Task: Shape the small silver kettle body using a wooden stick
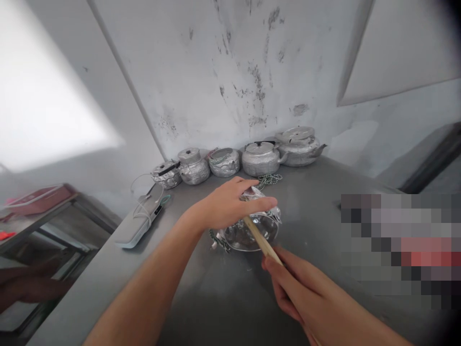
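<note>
A dented silver kettle (pixel 236 238) without a lid sits on the grey table, its open mouth tilted toward me and its inside crumpled. My left hand (pixel 230 204) rests over its far side, thumb and forefinger apart with the metal between them; the other fingers are hidden behind the kettle. In my right hand (pixel 288 278) is a wooden stick (pixel 261 240), gripped with the fingers wrapped round it. Its far end reaches over the kettle's mouth and passes under my left hand, so the tip is hidden. A green-and-white cord (pixel 220 241) hangs at the kettle's left side.
Along the wall stand several battered kettles, among them a lidded one (pixel 261 161) and a large one (pixel 298 149). A white power bank (pixel 137 228) with a cable lies at the left edge. Beyond it are a pink tray (pixel 43 199) and a person's arm (pixel 32 283).
</note>
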### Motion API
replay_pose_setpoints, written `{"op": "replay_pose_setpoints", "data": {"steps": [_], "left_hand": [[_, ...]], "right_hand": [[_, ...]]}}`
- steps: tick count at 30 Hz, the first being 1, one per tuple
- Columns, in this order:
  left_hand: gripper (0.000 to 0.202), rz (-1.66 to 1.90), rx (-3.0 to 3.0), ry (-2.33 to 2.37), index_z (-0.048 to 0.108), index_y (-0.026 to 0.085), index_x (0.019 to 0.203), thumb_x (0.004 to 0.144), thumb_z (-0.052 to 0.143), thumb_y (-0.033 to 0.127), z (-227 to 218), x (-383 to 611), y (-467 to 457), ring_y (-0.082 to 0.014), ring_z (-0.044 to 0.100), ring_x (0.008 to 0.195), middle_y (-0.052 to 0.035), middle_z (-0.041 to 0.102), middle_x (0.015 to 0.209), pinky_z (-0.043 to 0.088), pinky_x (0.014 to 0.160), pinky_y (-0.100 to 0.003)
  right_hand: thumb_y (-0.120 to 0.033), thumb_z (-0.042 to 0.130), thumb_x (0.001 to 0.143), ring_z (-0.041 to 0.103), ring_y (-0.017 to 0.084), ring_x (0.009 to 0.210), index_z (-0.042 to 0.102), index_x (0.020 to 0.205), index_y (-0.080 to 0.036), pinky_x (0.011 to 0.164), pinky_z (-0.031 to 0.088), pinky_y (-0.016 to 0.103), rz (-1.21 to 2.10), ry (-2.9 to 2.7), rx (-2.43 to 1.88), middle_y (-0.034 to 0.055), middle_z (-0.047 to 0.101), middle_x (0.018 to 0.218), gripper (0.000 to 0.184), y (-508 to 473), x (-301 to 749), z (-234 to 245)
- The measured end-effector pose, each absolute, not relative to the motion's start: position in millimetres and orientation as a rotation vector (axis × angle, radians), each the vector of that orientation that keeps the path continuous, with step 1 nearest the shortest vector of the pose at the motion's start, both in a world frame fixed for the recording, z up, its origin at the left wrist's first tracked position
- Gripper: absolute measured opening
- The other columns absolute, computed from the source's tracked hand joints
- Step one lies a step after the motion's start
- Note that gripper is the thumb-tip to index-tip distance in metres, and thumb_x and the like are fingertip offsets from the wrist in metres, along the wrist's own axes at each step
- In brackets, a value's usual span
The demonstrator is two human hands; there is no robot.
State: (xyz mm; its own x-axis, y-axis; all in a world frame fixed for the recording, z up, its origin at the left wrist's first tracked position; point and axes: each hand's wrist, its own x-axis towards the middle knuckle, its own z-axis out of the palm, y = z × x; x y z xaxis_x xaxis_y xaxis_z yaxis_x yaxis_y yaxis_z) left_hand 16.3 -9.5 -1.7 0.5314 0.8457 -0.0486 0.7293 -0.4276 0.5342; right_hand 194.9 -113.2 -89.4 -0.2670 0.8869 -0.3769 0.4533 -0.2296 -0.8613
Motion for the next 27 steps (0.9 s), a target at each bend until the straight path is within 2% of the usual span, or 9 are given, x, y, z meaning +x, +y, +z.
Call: {"op": "replay_pose_setpoints", "data": {"steps": [9,12,16,22,25,27], "left_hand": [[0.078,0.305,2.275,1.282,0.041,0.030,0.153,0.090,0.045,0.076,-1.4,15.8,-8.8,-0.0339,0.045,0.136,-0.0051,0.038,0.158,0.036,0.111,-0.042],[0.078,0.302,2.269,1.280,0.040,0.031,0.153,0.090,0.044,0.076,-1.4,15.5,-8.8,-0.0337,0.044,0.137,-0.0049,0.037,0.158,0.035,0.112,-0.042],[0.080,0.284,2.281,1.287,0.039,0.031,0.154,0.090,0.042,0.078,-0.8,15.8,-9.3,-0.0351,0.042,0.138,-0.0051,0.035,0.159,0.034,0.113,-0.043],[0.078,0.304,2.273,1.277,0.040,0.030,0.153,0.090,0.045,0.075,-0.6,16.7,-8.8,-0.0335,0.045,0.136,-0.0049,0.038,0.157,0.037,0.111,-0.041],[0.076,0.306,2.275,1.277,0.041,0.030,0.153,0.091,0.045,0.073,-1.0,16.5,-8.3,-0.0336,0.046,0.135,-0.0048,0.039,0.157,0.036,0.111,-0.041],[0.076,0.303,2.263,1.278,0.041,0.031,0.153,0.091,0.045,0.074,-1.2,16.3,-8.4,-0.0336,0.047,0.134,-0.0046,0.039,0.157,0.036,0.111,-0.041]], "right_hand": [[-0.063,0.036,0.097,0.040,0.011,0.042,0.048,0.069,-0.024,0.033,0.038,0.021,1.507,-1.591,-1.620,-0.0023,0.045,0.061,0.050,-113.4,194.1,-88.8],[-0.063,0.033,0.098,0.040,0.010,0.043,0.048,0.069,-0.024,0.035,0.039,0.020,1.522,-1.583,-1.618,-0.0027,0.044,0.062,0.050,-114.7,193.6,-90.3],[-0.066,0.036,0.096,0.039,0.010,0.043,0.051,0.071,-0.024,0.034,0.035,0.020,1.519,-1.585,-1.536,-0.0019,0.045,0.062,0.051,-115.7,198.0,-96.3],[-0.067,0.043,0.091,0.040,0.012,0.042,0.056,0.075,-0.024,0.044,0.043,0.026,1.597,-1.587,-1.470,-0.0033,0.044,0.055,0.048,-111.6,208.8,-94.4],[-0.065,0.045,0.091,0.039,0.012,0.041,0.054,0.069,-0.024,0.043,0.041,0.027,1.605,-1.586,-1.469,-0.0031,0.044,0.053,0.048,-111.3,208.9,-91.6],[-0.065,0.043,0.092,0.039,0.011,0.041,0.055,0.071,-0.024,0.042,0.040,0.027,1.601,-1.571,-1.476,-0.0026,0.046,0.057,0.047,-112.3,206.8,-91.4]]}}
